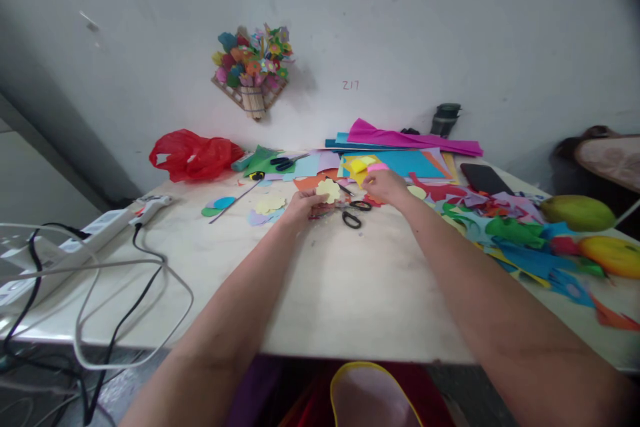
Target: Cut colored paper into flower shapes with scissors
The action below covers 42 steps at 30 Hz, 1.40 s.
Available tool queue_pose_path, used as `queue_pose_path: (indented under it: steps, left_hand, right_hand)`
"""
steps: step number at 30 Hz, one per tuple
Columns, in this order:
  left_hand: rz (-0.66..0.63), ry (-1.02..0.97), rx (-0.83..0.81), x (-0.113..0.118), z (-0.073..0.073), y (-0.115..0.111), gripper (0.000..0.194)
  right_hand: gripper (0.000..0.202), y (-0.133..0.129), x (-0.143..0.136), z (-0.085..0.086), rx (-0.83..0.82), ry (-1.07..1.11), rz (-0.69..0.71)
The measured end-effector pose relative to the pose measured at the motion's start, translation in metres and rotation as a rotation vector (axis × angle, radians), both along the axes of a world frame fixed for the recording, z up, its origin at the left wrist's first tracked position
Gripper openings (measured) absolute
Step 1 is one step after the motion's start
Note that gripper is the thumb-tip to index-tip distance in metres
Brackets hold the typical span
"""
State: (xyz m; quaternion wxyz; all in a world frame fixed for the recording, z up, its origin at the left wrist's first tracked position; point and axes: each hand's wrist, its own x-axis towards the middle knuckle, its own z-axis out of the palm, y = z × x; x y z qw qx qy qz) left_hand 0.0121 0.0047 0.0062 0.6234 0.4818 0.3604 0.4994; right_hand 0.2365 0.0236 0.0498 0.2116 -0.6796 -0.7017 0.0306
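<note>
My left hand (304, 205) pinches a pale yellow flower-shaped paper cutout (329, 191) by its left edge, above the table. My right hand (384, 185) is to its right, fingers drawn together beside a pink paper piece (378, 167) and a yellow paper piece (361, 164). What those fingers hold, if anything, is hidden. Black-handled scissors (351, 219) lie below and between the hands, blades toward my left hand. More pale yellow flower cutouts (271, 203) and lilac ones (259, 218) lie left of my left hand.
Cables and a power strip (65, 250) occupy the table's left side. A red plastic bag (193, 155) and second scissors (283, 163) are at the back. Paper scraps (520, 230), a phone (485, 179) and mangoes (577, 212) line the right. Coloured sheets (400, 163) lie behind my hands.
</note>
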Motion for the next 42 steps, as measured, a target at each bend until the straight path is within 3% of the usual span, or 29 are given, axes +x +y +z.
queue_pose_path:
  steps: [3, 7, 14, 23, 27, 31, 34, 37, 42]
  left_hand:
    - [0.049, -0.056, -0.016, -0.001, 0.001, 0.0, 0.025]
    - [0.075, -0.109, -0.047, -0.003, 0.004, -0.001, 0.023]
    - [0.054, -0.124, -0.03, -0.004, 0.002, -0.001, 0.032]
    - [0.075, -0.198, -0.016, -0.005, 0.002, 0.0, 0.026]
    - [0.093, -0.197, 0.004, -0.006, 0.0, 0.001, 0.025]
    - [0.089, -0.178, 0.013, -0.007, -0.003, 0.004, 0.028]
    - [0.048, -0.175, 0.018, -0.008, -0.004, 0.005, 0.029]
    - [-0.017, -0.154, 0.019, -0.008, -0.004, 0.004, 0.03]
    - [-0.125, -0.057, 0.018, -0.006, -0.004, 0.0, 0.031]
  right_hand:
    - [0.025, -0.012, -0.021, 0.006, -0.137, -0.161, 0.174]
    - [0.037, -0.026, -0.04, 0.007, -0.247, -0.35, 0.247]
    - [0.044, -0.033, -0.048, 0.004, -0.252, -0.466, 0.241]
    - [0.037, -0.021, -0.034, 0.012, -0.266, -0.324, 0.196]
    - [0.02, -0.018, -0.028, 0.012, -0.264, -0.094, 0.231]
    - [0.013, -0.019, -0.029, 0.009, -0.367, 0.479, 0.251]
    - [0.018, -0.019, -0.034, 0.007, -0.334, 0.844, 0.259]
    - [0.028, -0.019, -0.039, 0.006, -0.246, 1.015, 0.271]
    - [0.037, -0.016, -0.047, 0.002, -0.147, 1.108, 0.277]
